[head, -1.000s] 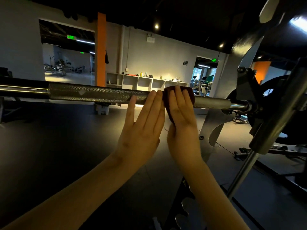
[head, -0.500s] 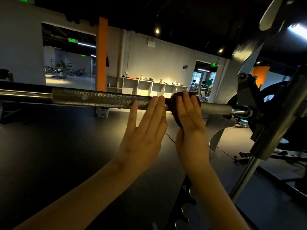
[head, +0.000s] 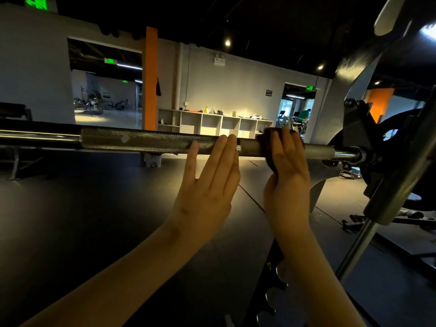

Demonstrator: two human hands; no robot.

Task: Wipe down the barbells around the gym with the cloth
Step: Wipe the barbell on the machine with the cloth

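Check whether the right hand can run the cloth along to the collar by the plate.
Probably yes: the right hand presses the cloth on the barbell, and the stretch up to the collar looks bare.

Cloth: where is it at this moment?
Head view, right of centre: the cloth sits on the barbell under the right hand, just right of the left hand.
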